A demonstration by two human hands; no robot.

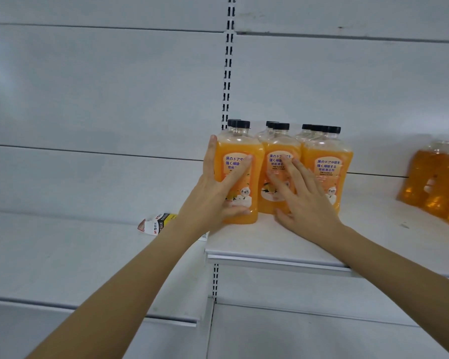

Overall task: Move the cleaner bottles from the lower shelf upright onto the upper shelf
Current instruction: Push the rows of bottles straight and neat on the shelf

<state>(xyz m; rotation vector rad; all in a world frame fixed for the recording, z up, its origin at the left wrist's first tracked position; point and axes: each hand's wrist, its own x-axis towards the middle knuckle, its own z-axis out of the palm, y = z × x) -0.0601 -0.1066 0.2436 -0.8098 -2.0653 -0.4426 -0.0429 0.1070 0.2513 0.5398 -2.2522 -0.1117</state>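
Several orange cleaner bottles with black caps stand upright in rows on the white upper shelf (270, 244). My left hand (218, 187) wraps the front left bottle (240, 151), thumb behind its left side and fingers across the label. My right hand (298, 195) lies flat with straight fingers against the front of the middle bottle (280, 149). A third front bottle (329, 161) stands just to the right, untouched. More bottles stand behind each front one, mostly hidden.
Another group of orange bottles (436, 182) stands at the right edge of the same shelf. A small printed carton (156, 224) lies on the left shelf (62, 250) beside my left forearm. A slotted upright (228, 60) divides the white back panels.
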